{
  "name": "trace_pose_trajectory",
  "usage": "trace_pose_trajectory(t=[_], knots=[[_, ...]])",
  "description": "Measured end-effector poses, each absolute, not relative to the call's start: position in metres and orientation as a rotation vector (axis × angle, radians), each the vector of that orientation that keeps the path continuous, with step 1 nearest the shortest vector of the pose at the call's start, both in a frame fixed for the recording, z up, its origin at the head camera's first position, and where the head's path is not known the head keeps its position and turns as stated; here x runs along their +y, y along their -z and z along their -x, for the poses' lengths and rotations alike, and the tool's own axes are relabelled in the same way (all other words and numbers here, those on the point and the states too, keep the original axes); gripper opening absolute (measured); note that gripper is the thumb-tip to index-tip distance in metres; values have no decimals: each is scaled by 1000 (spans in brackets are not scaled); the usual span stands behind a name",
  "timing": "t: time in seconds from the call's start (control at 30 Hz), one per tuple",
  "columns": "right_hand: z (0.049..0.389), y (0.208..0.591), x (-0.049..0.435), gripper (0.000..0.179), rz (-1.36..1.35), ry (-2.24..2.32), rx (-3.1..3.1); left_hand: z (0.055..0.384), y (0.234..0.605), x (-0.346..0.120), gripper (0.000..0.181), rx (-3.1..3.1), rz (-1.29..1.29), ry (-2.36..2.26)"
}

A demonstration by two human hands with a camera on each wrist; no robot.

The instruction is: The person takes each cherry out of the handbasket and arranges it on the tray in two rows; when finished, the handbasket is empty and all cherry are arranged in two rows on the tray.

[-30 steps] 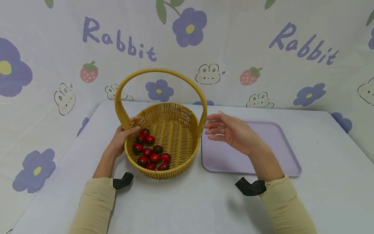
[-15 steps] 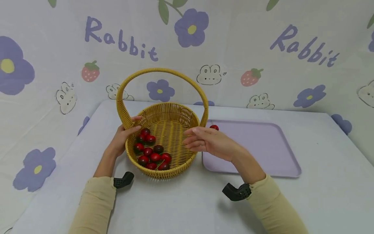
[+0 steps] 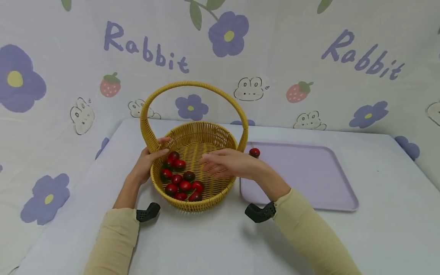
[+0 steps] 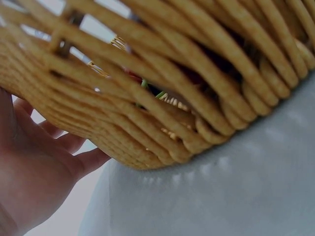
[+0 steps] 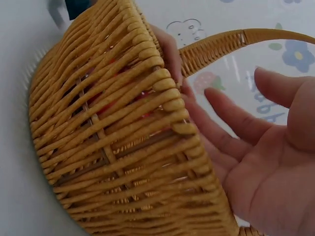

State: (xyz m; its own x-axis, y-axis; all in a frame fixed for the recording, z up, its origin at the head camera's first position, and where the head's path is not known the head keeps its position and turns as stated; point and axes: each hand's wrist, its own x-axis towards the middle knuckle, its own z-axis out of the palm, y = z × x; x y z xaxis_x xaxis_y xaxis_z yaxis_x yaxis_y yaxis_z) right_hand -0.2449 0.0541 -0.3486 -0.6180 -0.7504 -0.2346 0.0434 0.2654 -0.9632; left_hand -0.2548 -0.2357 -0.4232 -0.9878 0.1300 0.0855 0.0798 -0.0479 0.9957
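A yellow woven basket [image 3: 192, 205] with a tall arched handle [image 3: 192, 83] stands on the white table. My left hand [image 3: 143, 165] grips its left rim at the foot of the handle, the thumb on the near side. In the left wrist view, fingers curl against the outer wicker wall [image 4: 133, 113]. Several dark red cherries [image 3: 185, 186] lie together in the left and front of the basket. Over the basket's right side reaches my right hand [image 3: 237, 164], its fingers extended and apart from the thumb, with nothing between them in the right wrist view.
Right of the basket lies a pale purple tray [image 3: 302, 175], its left part overlapped by my right forearm. One cherry [image 3: 254, 152] with a stem sits in the tray's back left corner. A printed fabric backdrop [image 3: 268, 49] rises behind the table [image 3: 206, 244].
My right hand has moved left from above the tray to over the basket, uncovering the cherry on the tray. The left hand keeps its grip on the basket.
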Motion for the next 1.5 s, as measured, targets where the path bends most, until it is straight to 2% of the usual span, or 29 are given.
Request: trace_pose_trajectory(t=[0.47,0.63,0.9,1.1,1.3,1.5], knots=[[248,358,18,39,558,858,2237,253,425,-234,50,2161,-239,-2218],[248,363,12,37,569,849,2165,251,425,-236,50,2166,-222,-2218],[250,369,12,26,495,986,1993,250,427,-237,51,2155,-216,-2227],[252,369,13,19,556,954,1934,251,427,-237,51,2159,-231,-2226],[252,368,14,20,559,961,1894,252,426,-236,50,2159,-244,-2227],[254,368,18,31,625,932,1878,254,424,-235,50,2161,-249,-2228]])
